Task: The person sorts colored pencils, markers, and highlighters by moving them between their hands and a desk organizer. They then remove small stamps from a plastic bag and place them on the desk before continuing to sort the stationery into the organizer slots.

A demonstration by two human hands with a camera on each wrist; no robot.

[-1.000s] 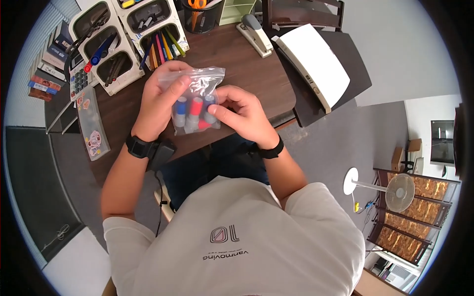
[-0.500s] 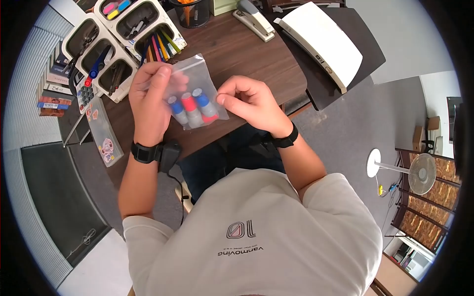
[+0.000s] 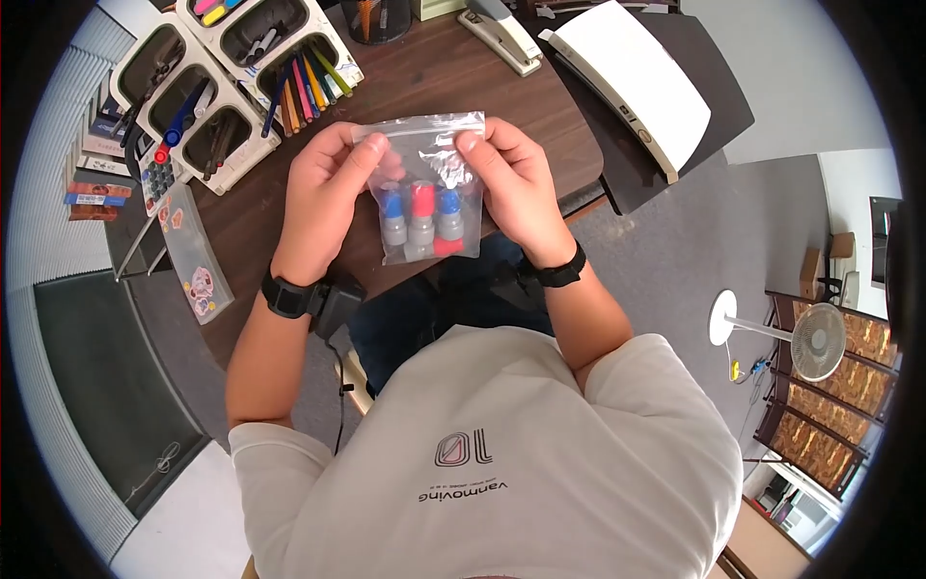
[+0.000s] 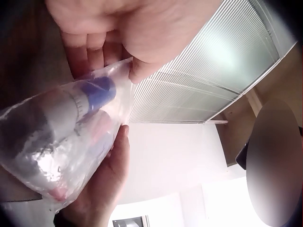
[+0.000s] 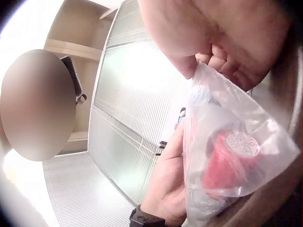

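A clear zip-lock bag point(image 3: 415, 159) hangs upright between both hands over the near edge of the desk, its zip strip along the top. Several small grey-white bottles with blue and red caps point(image 3: 422, 198) sit in its lower part; one red cap lies at the bottom. My left hand point(image 3: 328, 188) pinches the top left corner, thumb in front and fingertips showing through the plastic. At the top right corner, my right hand point(image 3: 521, 188) pinches the bag with its thumb in front. Up close, the right wrist view shows a red cap point(image 5: 229, 163) with a printed round top.
A white organizer point(image 3: 246, 159) with pens and coloured pencils point(image 3: 309, 87) stands at the back left. Beside it lies a stickered clear case point(image 3: 198, 256). A stapler point(image 3: 502, 37), a mesh pen cup point(image 3: 376, 19) and a white device point(image 3: 632, 92) are further back.
The bag has turned from tilted to upright and moved right. My right hand has shifted from the bag's lower right side up to its top right corner; the left keeps hold of the left side.
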